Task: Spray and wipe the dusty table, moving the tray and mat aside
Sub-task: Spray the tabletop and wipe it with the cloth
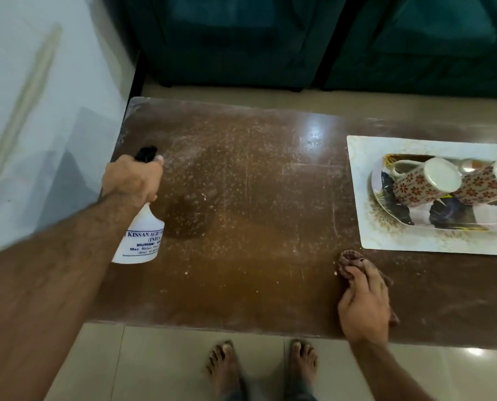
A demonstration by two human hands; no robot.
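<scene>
Head view, the only one: spray bottle (139, 235), white with a black trigger head, hangs in the left hand (131, 179) over the left part of the brown surface (256, 204). The fingers (158, 159) are curled round the neck and trigger, and the nozzle points away from the person and a little rightward, toward the speckled, dusty middle. The bottle's long axis runs near upright, its base tilted back toward the person. A darker patch lies on the wood just right of the bottle; it may be wet, though shadow cannot be ruled out.

The right hand (364, 302) rests at the near edge, its fingers bunched over a brown cloth (350, 260) that it holds against the wood. The dusty stretch to be wiped lies leftward and away from that hand, between it and the bottle; the right hand is the nearer one to the mat (360, 195) and tray (386, 204).

The cream mat lies flat at the right, just beyond the cloth, its long side running left to right and passing out of frame. On it sits the patterned tray, carrying floral mugs (418, 183) tipped on their sides.

Count: one bottle, one cloth, one mat, one tray, two mugs, two hands, two bare feet (224, 369) on the tiled floor.

My judgement: spraying is the step in hand, and the ground under the mat remains to be done.
</scene>
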